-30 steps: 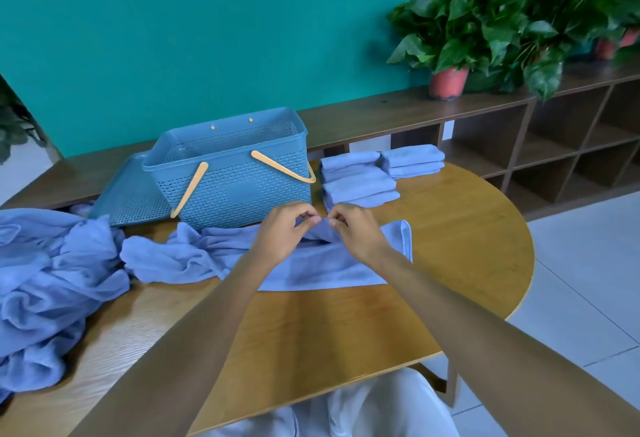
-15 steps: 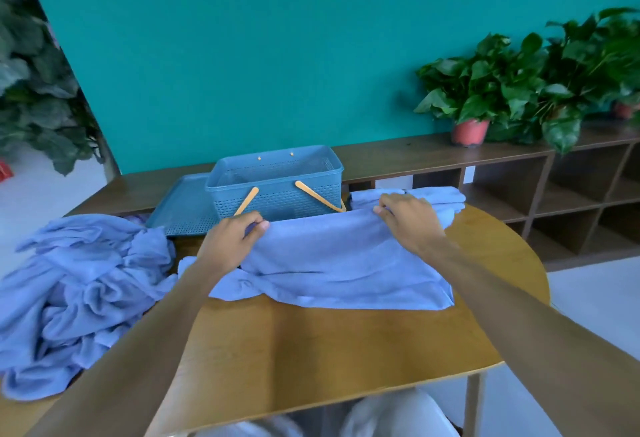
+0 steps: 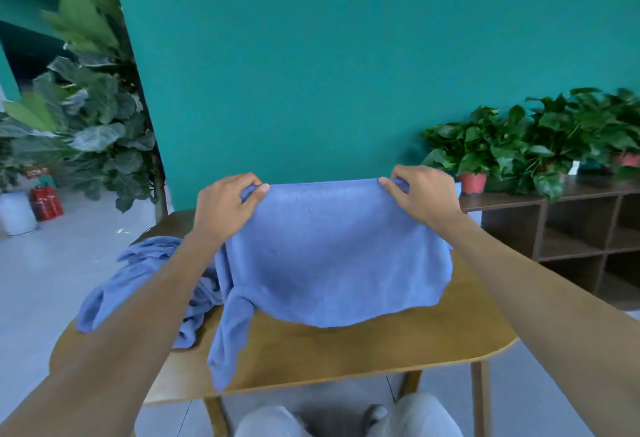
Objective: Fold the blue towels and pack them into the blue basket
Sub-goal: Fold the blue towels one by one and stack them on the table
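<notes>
A blue towel (image 3: pixel 332 260) hangs spread out above the wooden table (image 3: pixel 346 350), held up by its top edge. My left hand (image 3: pixel 225 208) pinches the top left corner and my right hand (image 3: pixel 422 197) pinches the top right corner. One lower corner of the towel droops past the table's front edge. A heap of unfolded blue towels (image 3: pixel 145 284) lies on the left part of the table, partly behind my left forearm. The raised towel hides the blue basket and the folded stack.
A low wooden shelf unit (image 3: pixel 571 228) runs along the teal wall at the right, with potted plants (image 3: pixel 485 156) on top. A large leafy plant (image 3: pixel 90 118) and a red canister (image 3: pixel 46 201) stand at the left. My knees show below the table.
Both hands have lifted the towel off the table and drawn its top edge taut at chest height. The view has tilted up, and the basket is now covered.
</notes>
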